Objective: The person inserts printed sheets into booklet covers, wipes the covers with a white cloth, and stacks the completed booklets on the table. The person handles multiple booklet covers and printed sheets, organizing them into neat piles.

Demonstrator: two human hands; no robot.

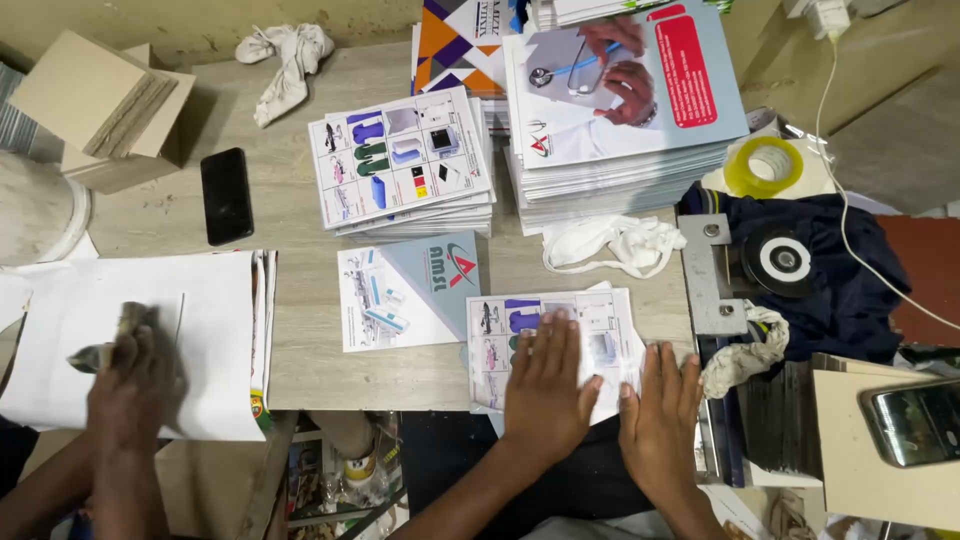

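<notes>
My left hand (546,388) lies flat, fingers spread, on a small pile of printed leaflets (600,322) at the near edge of the wooden table (300,200). Just beside it, my right hand (660,415) presses flat on the pile's lower right corner. Neither hand grips anything. A folded leaflet with a grey-blue flap (410,290) lies to the left of the pile.
A co-worker's hand (125,385) rubs a wad (110,340) over white sheets (200,340) at the left. Further back are two leaflet stacks (400,160) (620,110), a black phone (226,195), white cloths (285,60) (615,243), a cardboard box (105,105), a tape roll (765,165) and a metal machine (715,275) on the right.
</notes>
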